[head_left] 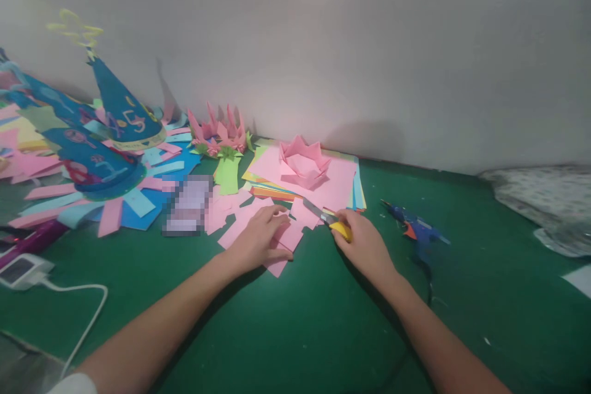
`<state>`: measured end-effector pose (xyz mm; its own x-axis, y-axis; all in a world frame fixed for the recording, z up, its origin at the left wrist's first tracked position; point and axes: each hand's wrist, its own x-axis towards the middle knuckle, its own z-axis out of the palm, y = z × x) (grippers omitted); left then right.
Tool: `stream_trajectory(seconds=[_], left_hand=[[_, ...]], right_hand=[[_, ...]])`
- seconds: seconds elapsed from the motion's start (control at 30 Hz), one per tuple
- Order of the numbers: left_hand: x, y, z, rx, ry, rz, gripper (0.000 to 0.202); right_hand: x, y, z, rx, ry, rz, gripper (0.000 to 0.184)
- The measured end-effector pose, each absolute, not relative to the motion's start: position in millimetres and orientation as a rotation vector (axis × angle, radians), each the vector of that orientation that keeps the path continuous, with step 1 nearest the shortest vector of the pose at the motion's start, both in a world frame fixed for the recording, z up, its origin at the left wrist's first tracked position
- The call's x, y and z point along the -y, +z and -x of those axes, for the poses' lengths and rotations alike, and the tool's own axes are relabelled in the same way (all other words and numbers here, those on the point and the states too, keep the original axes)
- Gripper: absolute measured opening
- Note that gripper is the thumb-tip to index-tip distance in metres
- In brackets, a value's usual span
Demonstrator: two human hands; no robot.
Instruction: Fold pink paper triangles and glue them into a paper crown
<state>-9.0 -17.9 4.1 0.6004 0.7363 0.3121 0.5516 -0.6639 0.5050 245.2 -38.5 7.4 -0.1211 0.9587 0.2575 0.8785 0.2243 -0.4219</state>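
My left hand (261,237) lies with its fingers apart on loose pieces of pink paper (237,231) on the green table. In my right hand (367,240) is a pair of scissors or a knife with a yellow handle (341,231); the fingers are wrapped round the handle. Its grey blade (318,210) points left, over the pink pieces. Just behind both hands, a folded pink paper flower (305,163) sits on a stack of coloured paper sheets (265,166).
Blue cone hats (124,104) stand among paper strips at the left. A pink and green paper crown (219,132) and a blurred phone (188,204) lie nearer. To the right is a blue glue gun (418,228). A white cable (87,288) runs at front left.
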Motion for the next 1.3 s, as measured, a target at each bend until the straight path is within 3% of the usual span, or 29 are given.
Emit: stream_trajectory(seconds=[0.27,0.47,0.73,0.9,0.97,1.3], left_hand=[[15,6,12,-1.014,0.597,-2.430,0.057],[13,2,14,-1.002,0.559,-2.430,0.073],[16,9,10,-0.947,0.599,-2.506,0.067],[27,24,1,-0.946,0.365,-2.511,0.027],[31,28,-2,-0.974,0.281,-2.529,0.021],[26,28,0,-0.916,0.283,-2.534,0.019]], right_hand=[[44,46,-256,2.368,0.816,1.232,0.011],[42,53,-261,2.496,0.983,1.205,0.017],[40,43,-260,2.442,0.799,1.268,0.022],[44,44,-254,2.495,0.748,1.234,0.027],[46,44,-251,2.539,0.713,1.222,0.028],[45,35,-249,2.605,0.486,1.166,0.024]])
